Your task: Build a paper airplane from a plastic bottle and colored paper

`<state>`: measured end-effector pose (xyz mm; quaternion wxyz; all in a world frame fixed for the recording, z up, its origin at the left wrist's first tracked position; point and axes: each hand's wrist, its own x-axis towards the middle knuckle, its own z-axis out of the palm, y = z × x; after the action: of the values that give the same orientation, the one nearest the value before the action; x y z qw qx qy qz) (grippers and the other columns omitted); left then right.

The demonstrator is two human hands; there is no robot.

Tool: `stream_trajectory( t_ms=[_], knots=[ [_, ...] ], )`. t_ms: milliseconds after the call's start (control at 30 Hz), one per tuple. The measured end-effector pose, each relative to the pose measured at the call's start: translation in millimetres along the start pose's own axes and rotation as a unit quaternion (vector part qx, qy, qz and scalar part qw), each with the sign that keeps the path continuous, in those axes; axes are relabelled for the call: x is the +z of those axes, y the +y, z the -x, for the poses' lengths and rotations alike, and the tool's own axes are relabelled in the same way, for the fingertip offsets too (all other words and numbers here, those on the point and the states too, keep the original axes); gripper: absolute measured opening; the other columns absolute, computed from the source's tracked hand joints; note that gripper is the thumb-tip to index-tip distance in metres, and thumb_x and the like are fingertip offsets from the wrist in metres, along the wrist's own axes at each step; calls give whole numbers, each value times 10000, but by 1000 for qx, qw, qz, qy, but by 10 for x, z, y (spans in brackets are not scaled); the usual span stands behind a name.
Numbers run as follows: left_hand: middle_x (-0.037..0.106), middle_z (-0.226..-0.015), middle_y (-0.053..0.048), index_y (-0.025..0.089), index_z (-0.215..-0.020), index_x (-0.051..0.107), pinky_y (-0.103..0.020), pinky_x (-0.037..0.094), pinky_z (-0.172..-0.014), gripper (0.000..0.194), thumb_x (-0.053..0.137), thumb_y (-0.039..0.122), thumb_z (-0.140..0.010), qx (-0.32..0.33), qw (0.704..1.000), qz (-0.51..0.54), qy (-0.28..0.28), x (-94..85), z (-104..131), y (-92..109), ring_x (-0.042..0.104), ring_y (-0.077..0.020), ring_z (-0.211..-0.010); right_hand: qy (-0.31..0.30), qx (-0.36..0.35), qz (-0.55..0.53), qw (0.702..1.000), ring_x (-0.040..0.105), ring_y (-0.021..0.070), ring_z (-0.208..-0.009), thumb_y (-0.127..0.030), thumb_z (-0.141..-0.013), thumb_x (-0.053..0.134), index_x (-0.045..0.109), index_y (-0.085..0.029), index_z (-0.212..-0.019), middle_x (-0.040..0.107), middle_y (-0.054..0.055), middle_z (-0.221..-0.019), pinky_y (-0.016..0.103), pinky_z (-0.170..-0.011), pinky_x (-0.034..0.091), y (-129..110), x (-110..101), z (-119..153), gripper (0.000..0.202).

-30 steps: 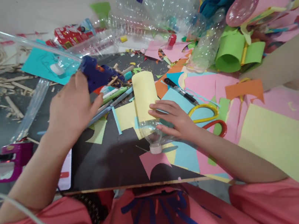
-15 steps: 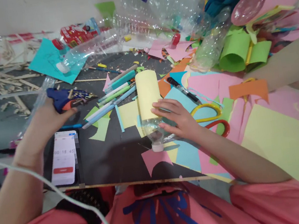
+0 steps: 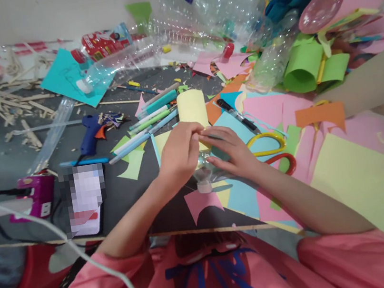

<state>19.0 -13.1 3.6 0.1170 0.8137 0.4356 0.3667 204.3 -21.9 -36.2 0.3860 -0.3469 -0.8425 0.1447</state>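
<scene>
A clear plastic bottle wrapped in pale yellow paper lies on the dark board, its white cap pointing toward me. My left hand presses on the wrap's near edge from the left. From the right, my right hand rests on the bottle, fingers touching the same edge. A blue glue gun lies on the board to the left, away from both hands.
A phone and a purple device sit at the left front. Pens, yellow and red scissors, a black marker, loose coloured paper and empty bottles crowd the back and right. Wood sticks litter the far left.
My left hand set the glue gun down on the left of the board, then came back onto the yellow-wrapped bottle. The right hand stayed on the bottle.
</scene>
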Motion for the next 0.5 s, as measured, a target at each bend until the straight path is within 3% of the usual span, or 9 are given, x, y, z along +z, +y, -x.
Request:
stream_trajectory(
  t_ms=[100,200,367,500],
  knots=[
    [695,-914,-31,217,-999,533,-307,501,-781,148,385,209,-996,10,999,6,51,137,-8,-125,627,-163,-856,-7,11,-12,1000,603,266,-1228,-333,-979,477,511,-298,-1405,679,87,-1292,521,-1030,504,-2,-18,-14,428],
    [727,-978,-31,223,-1028,548,-331,499,-842,155,417,160,-973,40,997,21,67,171,33,-272,648,-166,-933,2,46,-38,998,617,239,-1226,-248,-1006,368,494,-346,-1417,669,59,-1318,493,-1007,527,-8,-50,-8,441],
    [746,-1058,-34,226,-1009,584,-354,495,-881,190,434,125,-951,98,993,21,63,191,87,-314,679,-161,-962,113,173,-54,977,654,250,-1171,-307,-1015,341,369,-372,-1464,660,55,-1320,478,-933,564,20,-50,26,455],
    [748,-1051,-57,218,-1013,623,-359,500,-864,195,455,158,-932,118,990,-2,76,226,97,-304,677,-183,-963,165,225,-110,954,699,232,-973,-381,-1002,402,297,-330,-1374,667,92,-1213,399,-748,574,156,-95,-147,390]
  ],
)
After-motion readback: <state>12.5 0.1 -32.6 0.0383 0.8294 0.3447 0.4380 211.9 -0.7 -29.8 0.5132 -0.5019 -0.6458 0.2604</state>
